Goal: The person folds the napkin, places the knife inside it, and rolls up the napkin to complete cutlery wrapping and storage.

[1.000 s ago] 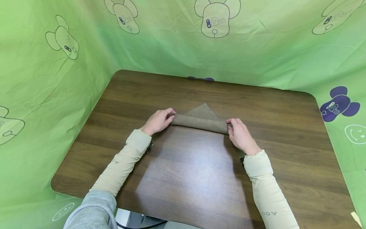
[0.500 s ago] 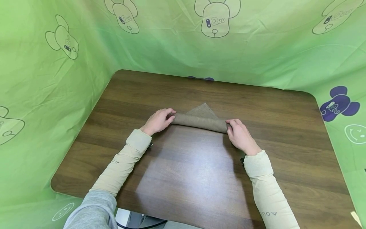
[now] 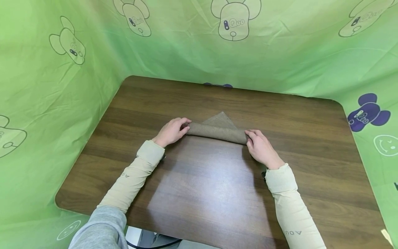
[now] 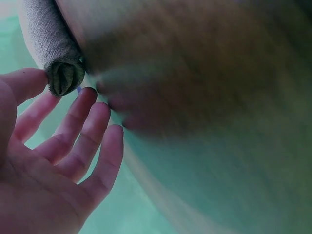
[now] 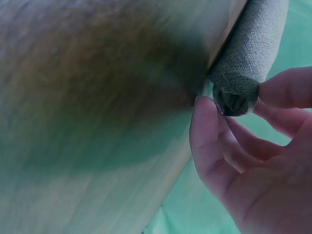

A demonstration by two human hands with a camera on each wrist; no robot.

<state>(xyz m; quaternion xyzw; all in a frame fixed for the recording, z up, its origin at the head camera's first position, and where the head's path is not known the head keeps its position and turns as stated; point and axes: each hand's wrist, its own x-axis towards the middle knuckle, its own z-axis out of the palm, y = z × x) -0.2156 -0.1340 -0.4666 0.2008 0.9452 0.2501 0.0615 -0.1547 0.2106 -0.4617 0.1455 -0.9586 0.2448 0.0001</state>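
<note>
A brown-grey cloth [image 3: 217,132], rolled into a tube, lies across the middle of the table. One flat triangular corner [image 3: 221,120] of it sticks out on the far side. My left hand [image 3: 172,132] holds the left end of the roll. In the left wrist view, thumb and index finger stand either side of the spiral end of the cloth [image 4: 66,73], the other fingers spread below it. At the right end, my right hand [image 3: 262,147] grips the roll likewise. The right wrist view shows the thumb against the cloth [image 5: 239,92] and fingertips beneath it.
The brown wooden table [image 3: 199,193] has rounded corners. Green curtains [image 3: 180,52] with printed cartoon figures hang behind it and along both sides. A black cable [image 3: 155,247] shows below the front edge.
The cloth roll has shifted very slightly away from the body, and the right hand a touch to the left with it. Both hands keep their hold.
</note>
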